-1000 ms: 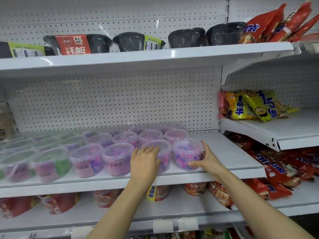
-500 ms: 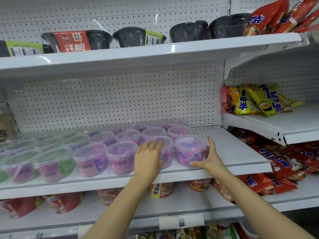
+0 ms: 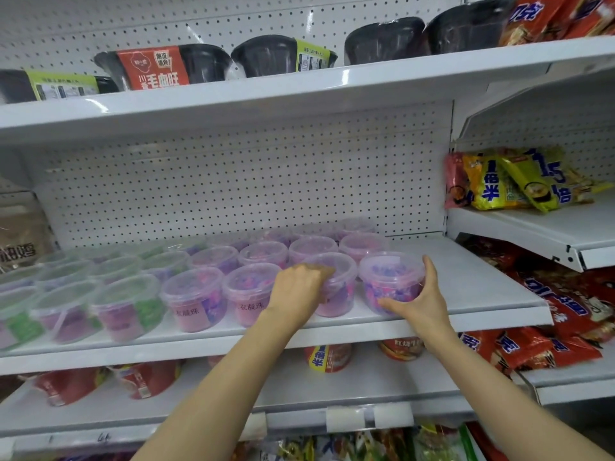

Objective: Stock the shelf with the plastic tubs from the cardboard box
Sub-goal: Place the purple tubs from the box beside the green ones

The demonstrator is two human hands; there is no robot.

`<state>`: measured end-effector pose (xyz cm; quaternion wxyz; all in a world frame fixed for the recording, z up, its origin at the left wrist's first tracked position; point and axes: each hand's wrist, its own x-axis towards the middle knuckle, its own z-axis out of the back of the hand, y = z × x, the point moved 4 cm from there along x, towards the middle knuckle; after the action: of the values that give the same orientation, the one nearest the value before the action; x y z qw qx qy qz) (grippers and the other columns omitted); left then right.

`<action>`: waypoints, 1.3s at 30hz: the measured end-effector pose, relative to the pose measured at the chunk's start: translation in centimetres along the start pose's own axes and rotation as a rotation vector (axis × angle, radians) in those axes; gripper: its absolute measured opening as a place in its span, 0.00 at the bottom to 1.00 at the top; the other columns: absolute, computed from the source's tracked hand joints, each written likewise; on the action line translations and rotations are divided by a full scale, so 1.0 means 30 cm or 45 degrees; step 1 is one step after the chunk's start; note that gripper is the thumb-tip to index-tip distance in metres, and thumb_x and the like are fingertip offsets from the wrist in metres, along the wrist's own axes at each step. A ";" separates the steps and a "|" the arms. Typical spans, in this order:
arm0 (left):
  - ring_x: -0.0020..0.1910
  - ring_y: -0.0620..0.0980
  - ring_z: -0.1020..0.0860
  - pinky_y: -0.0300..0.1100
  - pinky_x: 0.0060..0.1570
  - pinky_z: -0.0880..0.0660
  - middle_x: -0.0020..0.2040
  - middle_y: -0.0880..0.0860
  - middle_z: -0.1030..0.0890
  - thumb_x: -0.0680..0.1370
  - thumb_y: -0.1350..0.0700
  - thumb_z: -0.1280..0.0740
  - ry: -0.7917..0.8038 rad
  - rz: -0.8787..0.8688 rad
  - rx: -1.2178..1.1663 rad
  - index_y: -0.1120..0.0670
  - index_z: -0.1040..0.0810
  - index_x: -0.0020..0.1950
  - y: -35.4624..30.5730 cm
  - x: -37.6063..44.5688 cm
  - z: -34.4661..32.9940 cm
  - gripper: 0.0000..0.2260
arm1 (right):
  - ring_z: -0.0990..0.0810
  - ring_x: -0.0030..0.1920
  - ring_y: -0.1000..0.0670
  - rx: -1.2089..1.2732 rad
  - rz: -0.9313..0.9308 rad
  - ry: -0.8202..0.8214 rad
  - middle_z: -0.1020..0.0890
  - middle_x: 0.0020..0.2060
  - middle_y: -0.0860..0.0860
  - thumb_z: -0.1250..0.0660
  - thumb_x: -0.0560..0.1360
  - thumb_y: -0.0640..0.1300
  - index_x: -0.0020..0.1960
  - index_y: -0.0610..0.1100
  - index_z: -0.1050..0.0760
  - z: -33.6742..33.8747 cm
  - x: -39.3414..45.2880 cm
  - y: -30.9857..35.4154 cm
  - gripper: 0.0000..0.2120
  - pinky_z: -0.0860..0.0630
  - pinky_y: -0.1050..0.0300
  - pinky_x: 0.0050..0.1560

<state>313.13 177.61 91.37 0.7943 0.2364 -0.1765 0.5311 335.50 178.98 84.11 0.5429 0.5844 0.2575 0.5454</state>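
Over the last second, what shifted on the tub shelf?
Little changed. The left hand curled its fingers more over the second tub from the right; the right hand keeps its grip round the end tub. Neither tub visibly moved along the shelf; the other tubs stayed put.

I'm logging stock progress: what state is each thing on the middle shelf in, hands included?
Rightmost front tub: upright, lid on, held by right hand.
Neighbouring front tub: upright, lidded, under left hand.
Other purple tubs: upright, lidded, in rows.
Green-labelled tubs: upright, lidded.
Middle shelf: right end bare.
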 end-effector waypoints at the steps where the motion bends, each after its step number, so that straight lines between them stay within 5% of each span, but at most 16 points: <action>1: 0.53 0.55 0.19 0.45 0.42 0.25 0.55 0.50 0.17 0.74 0.53 0.30 0.029 -0.012 0.041 0.48 0.21 0.59 -0.006 0.006 0.006 0.14 | 0.33 0.70 0.46 -0.022 0.007 -0.024 0.35 0.73 0.48 0.18 0.60 0.41 0.78 0.55 0.52 -0.004 -0.004 0.002 0.58 0.32 0.51 0.68; 6: 0.49 0.57 0.20 0.44 0.37 0.34 0.49 0.54 0.18 0.77 0.56 0.35 0.241 -0.126 0.319 0.51 0.23 0.54 -0.013 0.033 0.043 0.07 | 0.32 0.70 0.45 -0.070 0.030 -0.034 0.34 0.73 0.48 0.19 0.61 0.41 0.78 0.53 0.51 -0.010 0.008 0.013 0.56 0.33 0.53 0.67; 13: 0.50 0.56 0.20 0.43 0.38 0.34 0.50 0.53 0.18 0.76 0.54 0.35 0.252 -0.122 0.349 0.52 0.22 0.55 -0.003 0.034 0.040 0.09 | 0.36 0.72 0.43 -0.198 0.033 -0.244 0.35 0.72 0.44 0.17 0.58 0.45 0.77 0.49 0.50 -0.007 -0.006 -0.008 0.59 0.34 0.46 0.69; 19: 0.50 0.56 0.20 0.43 0.37 0.31 0.51 0.52 0.18 0.72 0.52 0.30 0.070 -0.159 0.150 0.51 0.23 0.54 0.001 0.001 0.030 0.12 | 0.38 0.71 0.37 -0.344 0.075 -0.397 0.39 0.74 0.41 0.20 0.62 0.51 0.78 0.43 0.54 -0.081 -0.073 0.019 0.58 0.39 0.43 0.71; 22: 0.45 0.54 0.18 0.42 0.35 0.24 0.48 0.52 0.16 0.65 0.53 0.23 -0.278 -0.116 -0.082 0.53 0.18 0.50 -0.030 -0.035 0.065 0.15 | 0.43 0.73 0.39 -0.274 0.050 -0.302 0.44 0.76 0.42 0.26 0.70 0.47 0.78 0.45 0.59 -0.118 -0.118 0.010 0.51 0.43 0.42 0.73; 24: 0.42 0.51 0.18 0.41 0.35 0.25 0.44 0.49 0.16 0.71 0.54 0.28 -0.428 0.018 -0.470 0.53 0.17 0.48 -0.117 -0.087 0.081 0.07 | 0.41 0.73 0.42 -0.160 0.040 -0.274 0.41 0.75 0.43 0.33 0.74 0.40 0.79 0.48 0.55 -0.119 -0.152 -0.004 0.42 0.40 0.42 0.72; 28: 0.60 0.51 0.22 0.43 0.57 0.27 0.62 0.52 0.20 0.81 0.53 0.41 0.026 0.364 -1.128 0.50 0.27 0.70 -0.366 -0.157 -0.019 0.17 | 0.33 0.71 0.48 0.270 -0.093 -0.455 0.33 0.72 0.47 0.44 0.80 0.40 0.75 0.47 0.39 -0.020 -0.087 -0.011 0.23 0.36 0.48 0.71; 31: 0.72 0.49 0.34 0.40 0.69 0.38 0.75 0.52 0.34 0.83 0.51 0.44 0.276 0.557 -1.382 0.51 0.46 0.79 -0.469 -0.147 -0.091 0.25 | 0.33 0.71 0.45 0.762 -0.415 -0.254 0.33 0.73 0.42 0.48 0.83 0.50 0.75 0.41 0.39 0.015 0.056 -0.019 0.23 0.38 0.51 0.73; 35: 0.74 0.52 0.38 0.43 0.72 0.40 0.78 0.53 0.41 0.82 0.51 0.43 0.362 0.680 -1.511 0.49 0.57 0.80 -0.519 -0.121 -0.130 0.31 | 0.28 0.68 0.43 0.785 -0.443 0.058 0.25 0.65 0.41 0.53 0.83 0.56 0.71 0.39 0.33 0.003 0.070 0.003 0.26 0.31 0.52 0.66; 39: 0.76 0.53 0.43 0.45 0.74 0.43 0.79 0.54 0.45 0.79 0.54 0.38 0.279 0.756 -1.450 0.52 0.60 0.79 -0.499 -0.119 -0.152 0.37 | 0.24 0.63 0.45 0.664 -0.356 0.047 0.23 0.63 0.41 0.53 0.82 0.57 0.71 0.37 0.33 0.021 0.017 -0.026 0.29 0.30 0.52 0.65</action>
<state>325.82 172.61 82.89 0.6282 -0.3358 -0.4061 0.5724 336.44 179.41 83.70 0.4398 0.6530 0.4767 0.3911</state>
